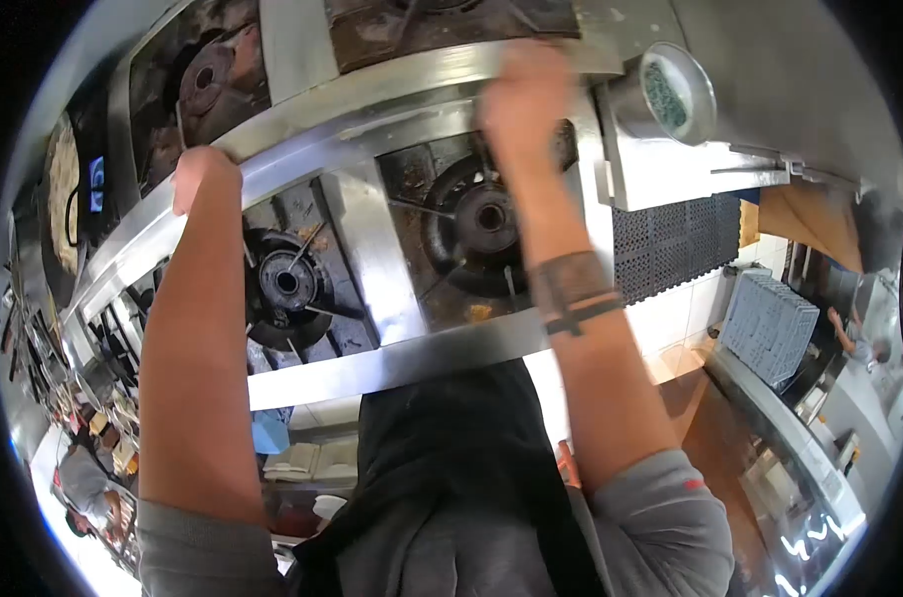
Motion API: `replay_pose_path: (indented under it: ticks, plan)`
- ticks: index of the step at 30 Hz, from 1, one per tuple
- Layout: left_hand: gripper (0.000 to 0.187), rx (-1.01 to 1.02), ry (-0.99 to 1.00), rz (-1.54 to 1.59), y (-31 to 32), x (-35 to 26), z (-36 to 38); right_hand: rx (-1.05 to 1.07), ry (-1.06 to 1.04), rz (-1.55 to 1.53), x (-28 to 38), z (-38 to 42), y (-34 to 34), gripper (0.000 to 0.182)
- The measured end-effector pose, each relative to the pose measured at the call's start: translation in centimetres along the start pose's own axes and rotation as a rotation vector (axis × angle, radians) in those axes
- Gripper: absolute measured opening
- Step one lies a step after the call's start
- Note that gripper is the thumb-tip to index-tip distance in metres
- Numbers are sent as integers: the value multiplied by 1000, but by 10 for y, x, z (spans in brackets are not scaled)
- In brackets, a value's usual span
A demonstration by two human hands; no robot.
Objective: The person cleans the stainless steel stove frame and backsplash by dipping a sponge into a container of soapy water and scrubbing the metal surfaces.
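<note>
My left hand point(207, 177) is closed over the edge of a steel rail point(302, 149) that runs across the stove. Farther right, my right hand point(528, 92) is a closed fist over the same rail, smeared by motion. Whatever it may hold is hidden. Below the rail are a left gas burner point(286, 283) and a right gas burner point(490, 213), each in a dark, dirty tray, with a steel strip point(377, 249) between them. My right forearm covers part of the right burner tray.
A metal pot point(708, 95) with a green scouring pad point(664, 98) stands at the upper right. Black rubber matting point(675, 244) and a grey crate point(767, 326) are on the right. A round pan point(64, 199) is at far left. Other people appear at both edges.
</note>
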State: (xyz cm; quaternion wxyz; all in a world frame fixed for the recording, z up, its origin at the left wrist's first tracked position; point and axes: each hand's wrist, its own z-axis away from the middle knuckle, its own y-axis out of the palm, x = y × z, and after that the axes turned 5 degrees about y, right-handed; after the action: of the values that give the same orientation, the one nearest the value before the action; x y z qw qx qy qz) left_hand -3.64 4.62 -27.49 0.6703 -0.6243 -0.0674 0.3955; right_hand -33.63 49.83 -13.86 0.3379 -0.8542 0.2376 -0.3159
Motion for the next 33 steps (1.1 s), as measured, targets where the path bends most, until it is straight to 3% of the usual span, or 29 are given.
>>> replay_pose_path:
  ticks: [3, 6, 7, 8, 9, 11, 12, 13, 14, 15, 16, 17, 20, 22, 24, 26, 27, 28, 29, 30, 33]
  plan:
    - [36, 46, 33, 44, -1, 3, -2, 199, -63, -258, 96, 26, 37, 30]
    - [36, 27, -74, 118, -33, -11, 47, 225, -184, -341, 37, 14, 14, 37]
    - [36, 26, -130, 159, -47, -19, 74, 77, -118, -223, 2, 12, 12, 30]
    - [35, 31, -201, 212, -66, -27, 103, 92, -78, -51, -31, 3, 2, 25]
    - [35, 22, -208, 215, -88, -35, 136, -51, -90, -83, -59, -1, -1, 24]
    - [38, -156, -312, 586, -124, -51, 204, -36, 160, -75, -49, -6, 0, 30]
    - [38, -153, -318, 588, -127, -50, 205, -6, 271, -29, -23, -4, 7, 32]
    - [40, -166, -328, 568, -128, -51, 208, 37, 230, -95, 9, 3, 23, 34]
    - [41, -177, -331, 546, -128, -53, 211, -138, 119, -145, 47, 10, 35, 20]
    - [41, -173, -327, 549, -122, -54, 203, 24, 73, -135, 81, 12, 33, 23]
    - [40, -154, -326, 467, -110, -50, 182, 145, 16, -319, 101, 21, 37, 24]
    - [39, -138, -325, 385, -99, -46, 166, 83, -67, -453, 112, 27, 34, 26]
    - [40, -153, -273, 242, -79, -36, 138, 226, -150, -373, 51, 12, 21, 23]
    - [41, -185, -272, 414, -87, -39, 150, 21, -136, -135, -12, 1, 3, 19]
    - [41, -221, -269, 581, -103, -41, 176, -107, 31, -94, -39, -4, -2, 15]
    - [42, -160, -256, 422, -126, -50, 204, -13, 233, -52, 9, 2, 5, 18]
    - [41, -170, -86, 139, -39, -9, 88, 35, 240, -74, 50, 15, 24, 22]
    - [41, -165, -80, 140, -43, -12, 91, -6, 36, 1, 88, 31, 48, 26]
    - [41, -149, -98, 142, -55, -17, 101, 195, -17, -135, 126, 36, 61, 26]
    - [41, -134, -118, 143, -59, -18, 110, 293, -61, -484, 156, 41, 55, 25]
    - [40, -175, -104, 163, -39, -10, 83, 419, -197, -499, 143, 25, 41, 25]
